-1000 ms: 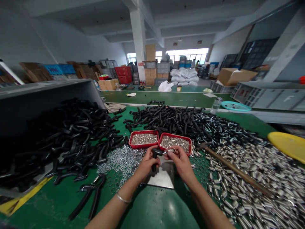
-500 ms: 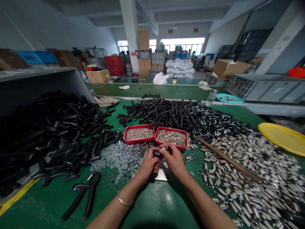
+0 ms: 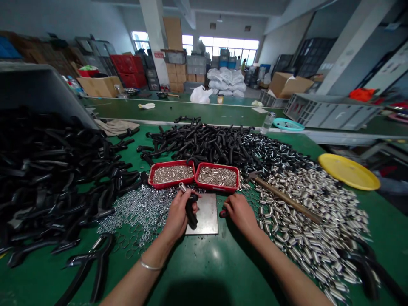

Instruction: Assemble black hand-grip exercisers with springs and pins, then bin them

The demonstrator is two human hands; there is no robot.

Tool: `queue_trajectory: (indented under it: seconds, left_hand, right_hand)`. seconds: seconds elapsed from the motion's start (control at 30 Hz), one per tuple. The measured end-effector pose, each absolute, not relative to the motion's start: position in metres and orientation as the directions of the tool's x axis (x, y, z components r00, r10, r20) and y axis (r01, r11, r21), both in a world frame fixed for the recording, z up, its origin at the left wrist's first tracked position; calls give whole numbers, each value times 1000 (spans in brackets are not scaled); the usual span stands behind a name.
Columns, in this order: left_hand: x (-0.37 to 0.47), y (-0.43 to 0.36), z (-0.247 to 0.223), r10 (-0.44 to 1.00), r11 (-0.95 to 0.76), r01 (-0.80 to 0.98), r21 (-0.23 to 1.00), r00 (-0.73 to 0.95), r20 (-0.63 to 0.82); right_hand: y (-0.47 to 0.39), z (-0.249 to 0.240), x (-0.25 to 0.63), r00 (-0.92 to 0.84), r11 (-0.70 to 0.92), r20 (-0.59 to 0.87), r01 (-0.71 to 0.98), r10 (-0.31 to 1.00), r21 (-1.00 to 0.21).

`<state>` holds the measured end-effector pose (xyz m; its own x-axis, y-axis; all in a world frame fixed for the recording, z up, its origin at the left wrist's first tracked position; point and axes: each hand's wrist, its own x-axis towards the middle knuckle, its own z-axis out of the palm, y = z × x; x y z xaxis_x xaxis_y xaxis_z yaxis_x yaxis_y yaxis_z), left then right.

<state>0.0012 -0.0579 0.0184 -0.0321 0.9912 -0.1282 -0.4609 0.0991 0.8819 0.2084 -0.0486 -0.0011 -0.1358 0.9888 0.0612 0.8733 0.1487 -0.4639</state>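
Blk handle (image 3: 191,216) in L grip (image 3: 184,205).

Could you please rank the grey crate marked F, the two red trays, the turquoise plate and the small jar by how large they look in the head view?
1. Grey crate
2. Left red tray and right red tray: too alike to rank
3. Turquoise plate
4. Small jar

Far wall: bright windows (image 3: 228,44). Left of centre: white square pillar (image 3: 154,42), stacked red crates (image 3: 129,70). Centre: piled white sacks (image 3: 225,80). Right: grey crate (image 3: 331,111), open cardboard box (image 3: 288,85). Pale beamed ceiling.
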Motion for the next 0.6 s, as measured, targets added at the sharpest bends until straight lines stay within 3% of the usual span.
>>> queue_trajectory:
  seconds: [0.07,0.13,0.23,0.37,0.6]
  left_hand:
    - [0,-49,20,995,75,-416,906,-33,-97]
    - [2,-44,19,996,82,-369,926,10,-85]
    - [8,-41,15,995,102,-349,932,51,-90]
    - [11,-43,9,995,95,-299,950,-13,-104]
    - [0,-40,9,995,-51,-192,980,-98,33]
  right_hand:
    - [-46,-1,216,-95,84,-36,967,995,-239]
    - [-39,0,216,-80,62,-112,987,991,-149]
    - [-25,2,211,-95,68,-188,987,977,-146]
    - [-11,8,209,-136,102,-275,986,952,-132]
    - [-17,11,212,-223,209,-250,974,942,-82]
